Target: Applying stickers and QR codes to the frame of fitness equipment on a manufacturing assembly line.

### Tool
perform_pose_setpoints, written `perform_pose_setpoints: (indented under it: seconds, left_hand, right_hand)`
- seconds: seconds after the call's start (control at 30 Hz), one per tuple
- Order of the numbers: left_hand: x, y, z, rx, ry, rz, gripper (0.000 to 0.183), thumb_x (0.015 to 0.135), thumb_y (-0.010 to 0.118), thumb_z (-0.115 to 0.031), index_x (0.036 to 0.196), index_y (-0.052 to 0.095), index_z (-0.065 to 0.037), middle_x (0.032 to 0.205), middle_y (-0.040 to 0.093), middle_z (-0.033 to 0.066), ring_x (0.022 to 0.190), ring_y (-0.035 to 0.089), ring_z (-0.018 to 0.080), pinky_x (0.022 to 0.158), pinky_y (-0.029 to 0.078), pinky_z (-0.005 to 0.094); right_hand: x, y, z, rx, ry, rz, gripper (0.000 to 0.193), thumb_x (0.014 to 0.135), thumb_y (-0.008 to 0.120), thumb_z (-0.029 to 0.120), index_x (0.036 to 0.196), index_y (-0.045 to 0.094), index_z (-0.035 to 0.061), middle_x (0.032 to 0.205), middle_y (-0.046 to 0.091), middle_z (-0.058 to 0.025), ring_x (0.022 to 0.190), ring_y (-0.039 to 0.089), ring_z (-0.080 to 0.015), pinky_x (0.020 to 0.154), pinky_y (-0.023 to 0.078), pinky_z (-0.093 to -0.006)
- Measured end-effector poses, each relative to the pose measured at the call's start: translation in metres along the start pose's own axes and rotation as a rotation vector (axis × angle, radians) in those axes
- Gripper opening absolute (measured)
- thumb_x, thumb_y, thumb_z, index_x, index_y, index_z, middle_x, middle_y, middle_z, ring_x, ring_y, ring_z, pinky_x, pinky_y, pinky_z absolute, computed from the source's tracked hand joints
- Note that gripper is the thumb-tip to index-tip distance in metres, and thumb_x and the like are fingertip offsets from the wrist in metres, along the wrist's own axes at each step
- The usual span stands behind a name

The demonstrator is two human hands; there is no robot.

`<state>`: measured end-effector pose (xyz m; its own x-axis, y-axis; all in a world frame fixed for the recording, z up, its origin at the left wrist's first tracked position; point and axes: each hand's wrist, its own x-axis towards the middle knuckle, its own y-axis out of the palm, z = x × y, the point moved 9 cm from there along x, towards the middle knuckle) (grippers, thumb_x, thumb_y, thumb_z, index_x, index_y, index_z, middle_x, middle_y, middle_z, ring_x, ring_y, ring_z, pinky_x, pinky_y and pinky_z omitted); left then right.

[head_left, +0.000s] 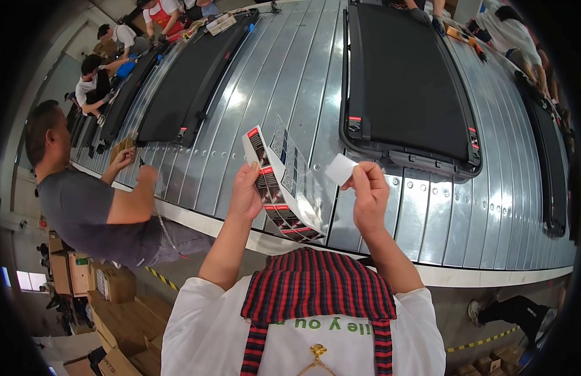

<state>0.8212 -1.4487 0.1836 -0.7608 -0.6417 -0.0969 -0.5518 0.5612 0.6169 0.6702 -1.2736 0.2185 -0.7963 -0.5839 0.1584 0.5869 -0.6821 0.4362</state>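
From where I'm standing: two bare hands up over a slatted metal surface (278, 81), both in clear view. Left hand (244, 193): thumb clamped on a red-and-black label sheet (275, 194); its other fingers mostly hidden behind the sheet, can't tell how they're spread. Right hand (370, 191): thumb and forefinger pinched together on a small white piece (340, 169), remaining fingers curled under, partly hidden. Side of the piece facing away: can't see it. Label sheet hangs bent, just left of the white piece, apart from it, on the wearer's side of the nearest black panel (409, 81). A see-through sheet (289, 153) sits right by it; whether the two are joined, can't tell. Print too small to make out.

Counts: hands two, white piece one. Long black panels, four distinct: the nearest, a second (193, 88) to its left, a third past that, one at far right, bent by the lens. More dark shapes at far left, too blurred to count. Nearest panel's far end is cut off at the top; red-marked labels at both near corners. Co-workers along the left: four countable, gray-shirted one (83, 207) closest, holding something brown, hard to identify. Others top and right, cropped. Striped apron (321, 285): one, on the wearer. Cardboard boxes (118, 307) lower left: overlapping, no count.
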Motion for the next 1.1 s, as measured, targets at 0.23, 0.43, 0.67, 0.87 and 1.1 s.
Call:
perform_pose_setpoints:
  seconds: [0.23,0.43,0.67,0.87,1.1]
  left_hand:
    - [0.0,-0.023,-0.01,-0.074,0.033,-0.034,0.02,0.086,0.051,-0.016,0.101,0.05,-0.004,0.089,0.059,0.0049,0.078,0.059,0.0134,0.072,0.049,0.0274]
    - [-0.001,-0.008,-0.027,0.417,0.187,-0.207,0.019,0.084,0.053,-0.009,0.099,0.05,0.001,0.092,0.06,0.0068,0.079,0.057,0.0096,0.069,0.046,0.0234]
    - [0.007,0.02,-0.011,0.734,0.237,-0.104,0.005,0.082,0.054,-0.008,0.078,0.051,-0.005,0.07,0.048,-0.0024,0.064,0.044,0.0051,0.054,0.038,0.021]
    - [-0.023,0.053,-0.038,1.088,0.491,0.212,0.016,0.069,0.059,-0.009,0.077,0.046,-0.005,0.068,0.046,0.0044,0.065,0.041,0.0102,0.056,0.038,0.0262]
    - [-0.022,0.046,-0.005,1.192,0.351,0.22,0.018,0.068,0.061,-0.01,0.077,0.046,-0.005,0.064,0.047,0.0082,0.06,0.041,0.0137,0.054,0.039,0.0286]
  right_hand:
    - [0.001,0.004,0.023,-0.06,-0.132,-0.01,0.006,0.086,0.047,0.005,0.083,0.048,-0.0001,0.073,0.05,-0.0026,0.063,0.05,-0.0075,0.059,0.043,-0.0212]
    - [-0.022,0.072,0.09,-0.694,-0.757,0.14,0.007,0.075,0.053,-0.002,0.08,0.05,0.001,0.074,0.053,-0.0091,0.064,0.054,-0.0207,0.058,0.044,-0.0283]
    - [-0.058,0.148,0.023,-0.983,-0.829,0.644,0.016,0.065,0.057,0.008,0.08,0.053,0.007,0.074,0.05,-0.0054,0.069,0.053,-0.0234,0.06,0.043,-0.0331]
    - [-0.042,0.148,0.039,-0.961,-0.812,0.551,0.018,0.066,0.057,0.009,0.083,0.054,0.0055,0.076,0.05,-0.0071,0.071,0.052,-0.0239,0.063,0.042,-0.0338]
    - [-0.06,0.124,0.031,-1.07,-0.743,0.648,0.024,0.06,0.062,0.016,0.079,0.051,0.0058,0.079,0.05,-0.0088,0.079,0.051,-0.0255,0.066,0.042,-0.0358]
